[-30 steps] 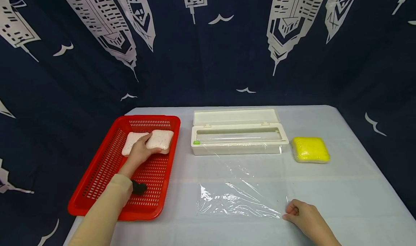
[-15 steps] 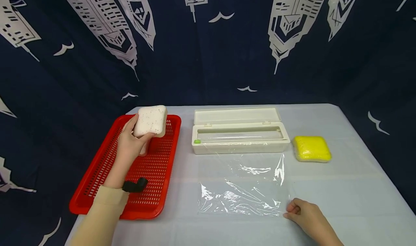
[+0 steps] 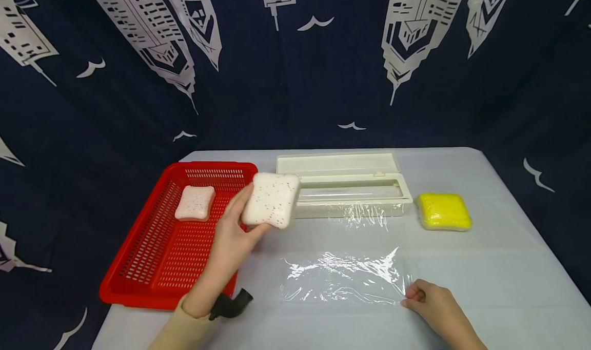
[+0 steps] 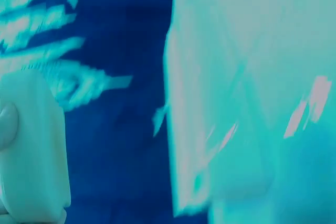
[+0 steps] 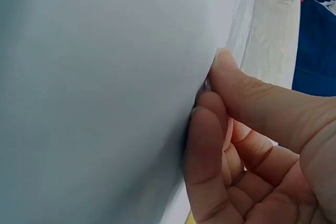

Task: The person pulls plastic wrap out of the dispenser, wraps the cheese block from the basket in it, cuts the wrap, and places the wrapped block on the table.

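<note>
In the head view my left hand [image 3: 235, 234] grips a thick, speckled white square block [image 3: 272, 200] with rounded corners, between thumb and fingers. It is held up over the table, overlapping the left end of the cling film dispenser [image 3: 351, 210]. The left wrist view shows the block [image 4: 37, 150] edge-on, with a fingertip on it. My right hand [image 3: 431, 304] pinches the near right corner of a clear sheet of cling film [image 3: 341, 278], which runs from the dispenser across the table. In the right wrist view, thumb and forefinger of the right hand [image 5: 247, 140] meet at the film's edge.
A red perforated basket [image 3: 138, 237] stands at the left with a similar speckled block [image 3: 195, 203] inside. Right of the dispenser, whose lid [image 3: 337, 163] is raised, lies a shiny yellow block [image 3: 443, 211]. A patterned dark blue cloth [image 3: 286, 83] hangs behind the white table [image 3: 503, 268].
My left hand has lifted one speckled block out of the red basket and carried it rightward, in front of the dispenser. The right hand stays at the film corner; the film's creases have shifted.
</note>
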